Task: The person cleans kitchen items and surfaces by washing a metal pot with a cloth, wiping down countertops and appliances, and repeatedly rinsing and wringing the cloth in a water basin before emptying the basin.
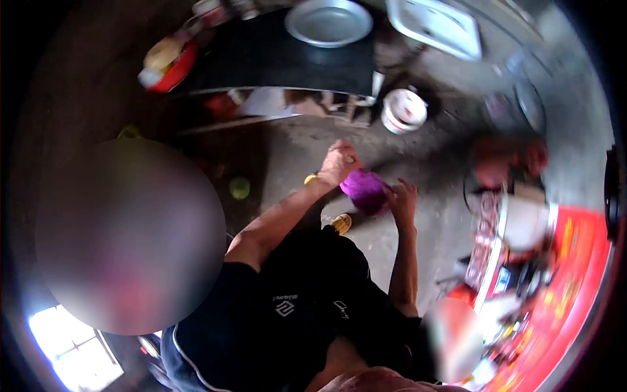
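Observation:
A purple cloth (364,191) is stretched between my two hands, in front of my body and above the floor. My left hand (341,160) is closed on its upper left edge, with thumb and fingers pinched together. At the cloth's right edge, my right hand (403,196) grips it, fingers bent. Some of the fingertips are hidden or blurred. Below the cloth, a yellow shoe (341,224) shows on my foot.
A dark table (274,62) ahead bears a metal basin (328,23) and a red bowl (176,72). Right of it stand a white bucket (403,111) and a white sink (436,26). A red-covered table (578,281) with several items lies at right. A green ball-like thing (240,188) rests at left.

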{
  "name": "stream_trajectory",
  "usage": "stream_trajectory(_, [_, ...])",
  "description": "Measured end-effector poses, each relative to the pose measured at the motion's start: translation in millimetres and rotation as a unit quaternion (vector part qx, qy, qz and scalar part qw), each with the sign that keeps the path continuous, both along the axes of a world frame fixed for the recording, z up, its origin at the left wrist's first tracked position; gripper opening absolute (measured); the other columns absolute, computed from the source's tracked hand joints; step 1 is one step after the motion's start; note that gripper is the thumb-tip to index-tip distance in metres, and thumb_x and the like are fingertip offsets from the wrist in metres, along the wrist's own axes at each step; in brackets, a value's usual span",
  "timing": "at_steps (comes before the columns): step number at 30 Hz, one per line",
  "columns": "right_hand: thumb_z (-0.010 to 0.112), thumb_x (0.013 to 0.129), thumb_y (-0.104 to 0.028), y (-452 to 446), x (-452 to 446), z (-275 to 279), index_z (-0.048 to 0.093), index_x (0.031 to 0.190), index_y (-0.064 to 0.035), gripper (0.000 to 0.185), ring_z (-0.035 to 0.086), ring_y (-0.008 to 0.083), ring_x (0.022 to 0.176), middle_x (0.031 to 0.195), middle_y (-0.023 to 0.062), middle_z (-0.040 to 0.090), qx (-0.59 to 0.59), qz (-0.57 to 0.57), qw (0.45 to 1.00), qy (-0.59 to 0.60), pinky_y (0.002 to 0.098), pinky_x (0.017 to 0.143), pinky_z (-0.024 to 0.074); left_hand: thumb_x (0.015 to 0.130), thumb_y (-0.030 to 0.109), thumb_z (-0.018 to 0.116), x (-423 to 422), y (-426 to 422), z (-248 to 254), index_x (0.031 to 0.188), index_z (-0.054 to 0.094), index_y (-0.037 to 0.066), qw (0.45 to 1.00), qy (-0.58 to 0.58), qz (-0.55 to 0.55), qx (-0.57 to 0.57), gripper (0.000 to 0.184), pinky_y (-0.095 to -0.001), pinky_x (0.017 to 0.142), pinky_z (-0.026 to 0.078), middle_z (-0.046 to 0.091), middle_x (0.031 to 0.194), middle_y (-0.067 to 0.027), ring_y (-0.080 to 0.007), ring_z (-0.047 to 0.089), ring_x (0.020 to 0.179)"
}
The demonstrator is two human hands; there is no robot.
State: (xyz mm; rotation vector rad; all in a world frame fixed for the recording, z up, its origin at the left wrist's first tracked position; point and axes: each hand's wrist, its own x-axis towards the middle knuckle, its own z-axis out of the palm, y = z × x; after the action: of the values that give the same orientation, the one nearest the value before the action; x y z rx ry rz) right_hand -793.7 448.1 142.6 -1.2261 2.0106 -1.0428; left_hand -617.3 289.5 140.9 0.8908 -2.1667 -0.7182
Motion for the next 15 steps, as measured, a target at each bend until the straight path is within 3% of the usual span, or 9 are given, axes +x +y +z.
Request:
stream_trajectory(1, [0.059, 0.085, -0.023, -5, 5, -1, 0.068, 0.086, -0.0057, 0.019, 0.06, 0.0117, 0.083, 0.081, 0.0048, 0.066, -0.057, 0.021, 0.993, 0.104, 0.0279, 0.078, 0.0449, 0.079, 0.016, 0.068, 9, -6, 1, 0.08, 0.061, 0.001, 0.99, 0.052, 0.017, 0.13, 0.016, -0.028, 0.073, 0.045, 0.062, 0.077, -0.0053, -0.0131, 0.057, 0.079])
stream_trajectory(2, [0.059, 0.084, -0.022, -8, 15, 16, 0.068, 0.081, -0.0061, 0.019, 0.059, 0.0126, 0.078, 0.077, 0.0053, 0.065, -0.043, -0.045, 0.988, -0.139, 0.0281, 0.074, 0.045, 0.079, 0.017, 0.068, 17, -10, 3, 0.08, 0.061, 0.001, 0.96, 0.11, 0.025, 0.257, 0.017, -0.0282, 0.072, 0.045, 0.062, 0.074, -0.0061, -0.0138, 0.057, 0.077])
stream_trajectory(3, [0.059, 0.083, -0.021, -13, 10, 15, 0.066, 0.08, -0.0054, 0.018, 0.057, 0.0136, 0.073, 0.073, 0.0073, 0.062, -0.039, 0.003, 0.987, -0.154, 0.029, 0.07, 0.0444, 0.08, 0.018, 0.068, 31, -9, 17, 0.08, 0.06, 0.001, 0.909, 0.171, 0.028, 0.38, 0.018, -0.0284, 0.071, 0.045, 0.061, 0.071, -0.0069, -0.0144, 0.057, 0.075])
stream_trajectory(4, [0.059, 0.083, -0.021, -23, 8, 12, 0.064, 0.079, -0.0046, 0.017, 0.055, 0.0146, 0.067, 0.069, 0.0093, 0.059, -0.036, 0.046, 0.984, -0.168, 0.0299, 0.066, 0.0437, 0.084, 0.019, 0.063, 43, -8, 29, 0.084, 0.057, 0.001, 0.924, 0.125, 0.013, 0.361, 0.02, -0.0299, 0.068, 0.046, 0.059, 0.071, -0.0108, -0.0159, 0.056, 0.069])
stream_trajectory(5, [0.059, 0.082, -0.019, -43, 18, 19, 0.061, 0.078, -0.0033, 0.016, 0.049, 0.0175, 0.06, 0.066, 0.0123, 0.055, -0.061, 0.052, 0.995, -0.056, 0.03, 0.059, 0.0398, 0.086, 0.019, 0.06, 49, -9, 33, 0.088, 0.055, 0.001, 0.946, 0.076, 0.03, 0.315, 0.019, -0.0311, 0.067, 0.046, 0.059, 0.071, -0.0115, -0.0171, 0.058, 0.069])
stream_trajectory(8, [0.057, 0.084, -0.026, -82, 33, 16, 0.058, 0.077, -0.0048, 0.022, 0.057, 0.0278, 0.069, 0.076, 0.0129, 0.06, -0.025, 0.235, 0.943, 0.235, 0.0349, 0.066, 0.0395, 0.089, 0.016, 0.053, 79, -24, 59, 0.092, 0.047, 0.002, 0.962, 0.01, 0.062, 0.264, 0.016, -0.0379, 0.066, 0.047, 0.06, 0.075, -0.0154, -0.0291, 0.061, 0.073])
stream_trajectory(12, [0.056, 0.085, -0.03, -136, 91, 12, 0.059, 0.081, -0.0021, 0.028, 0.053, 0.0315, 0.085, 0.086, 0.0164, 0.057, -0.132, 0.171, 0.946, 0.24, 0.0421, 0.077, 0.0391, 0.083, 0.014, 0.057, 124, -47, 65, 0.087, 0.048, 0.005, 0.992, -0.034, 0.114, -0.051, 0.013, -0.0418, 0.065, 0.042, 0.056, 0.075, -0.0129, -0.0328, 0.055, 0.068])
stream_trajectory(14, [0.054, 0.087, -0.028, -168, 117, -8, 0.06, 0.09, -0.0015, 0.028, 0.053, 0.0286, 0.087, 0.093, 0.0162, 0.057, -0.046, 0.12, 0.963, 0.238, 0.0378, 0.078, 0.0419, 0.083, 0.015, 0.057, 144, -59, 77, 0.091, 0.049, 0.007, 0.98, -0.137, 0.057, -0.131, 0.014, -0.0415, 0.062, 0.042, 0.057, 0.078, -0.0115, -0.0303, 0.056, 0.069])
stream_trajectory(15, [0.055, 0.086, -0.024, -186, 141, -7, 0.059, 0.087, -0.0015, 0.023, 0.052, 0.0235, 0.079, 0.085, 0.011, 0.055, -0.08, 0.052, 0.994, 0.05, 0.0342, 0.073, 0.0427, 0.084, 0.018, 0.056, 152, -58, 91, 0.091, 0.051, 0.009, 0.982, -0.149, 0.019, -0.112, 0.013, -0.0417, 0.065, 0.044, 0.058, 0.077, -0.0102, -0.0264, 0.058, 0.07])
